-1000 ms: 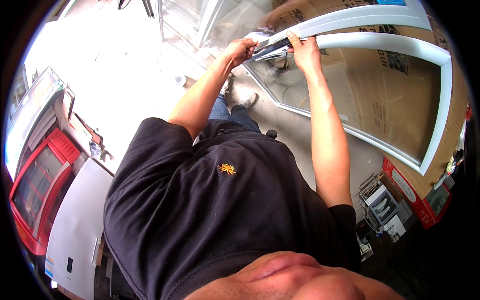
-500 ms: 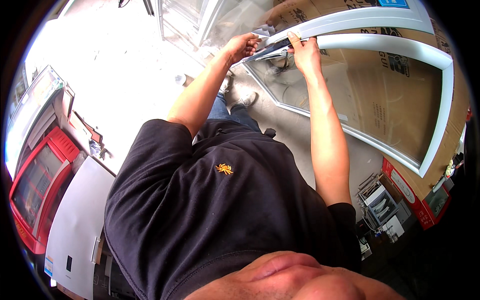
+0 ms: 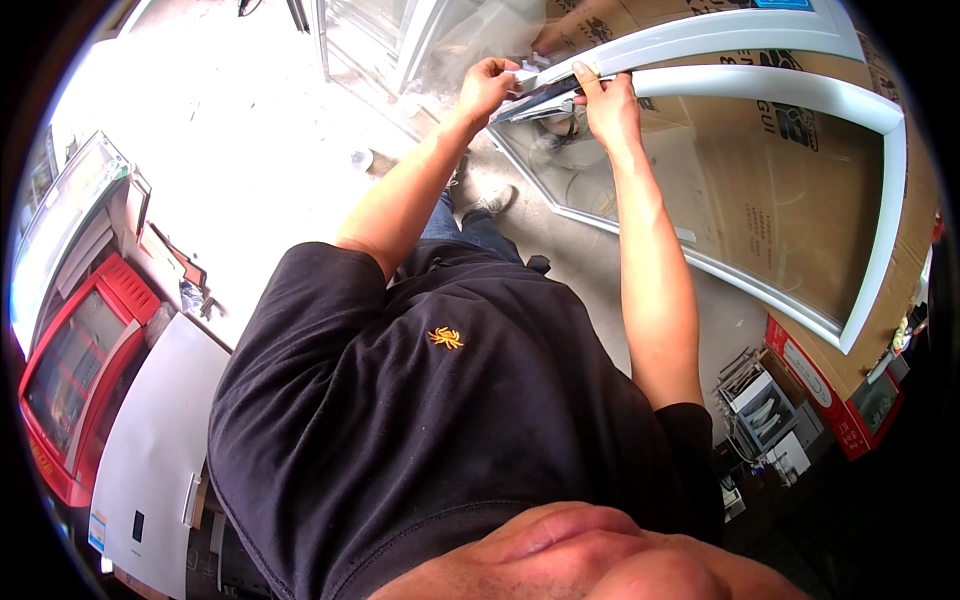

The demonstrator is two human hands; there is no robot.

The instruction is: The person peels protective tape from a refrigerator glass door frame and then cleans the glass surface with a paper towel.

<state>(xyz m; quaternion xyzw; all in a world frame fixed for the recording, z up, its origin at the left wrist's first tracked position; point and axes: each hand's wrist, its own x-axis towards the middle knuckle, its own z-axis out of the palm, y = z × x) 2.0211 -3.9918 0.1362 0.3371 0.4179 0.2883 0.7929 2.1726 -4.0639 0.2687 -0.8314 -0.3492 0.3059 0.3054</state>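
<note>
Two glass doors with pale frames stand at the upper right, one behind the other. At the near end of the upper door frame (image 3: 690, 42), my left hand (image 3: 487, 88) pinches a thin pale piece (image 3: 524, 78), too small to make out fully. My right hand (image 3: 612, 112) is closed on the edge of that same frame, thumb on top and fingers curled below. A dark strip (image 3: 552, 96) runs along the edge between both hands. Below it is the lower glass door (image 3: 880, 122), its glass see-through.
Brown cardboard (image 3: 860, 365) is behind the doors. A white cup-like object (image 3: 362, 159) lies on the bright floor, left of my shoes (image 3: 492, 200). At the left are a red-framed cabinet (image 3: 125, 285) and a white panel (image 3: 160, 430). A grey bin (image 3: 765, 410) holds odds and ends at the lower right.
My left hand has shifted slightly up, its wrist turned, and its fingers have drawn together at the frame's end. My right hand has stayed in place on the frame.
</note>
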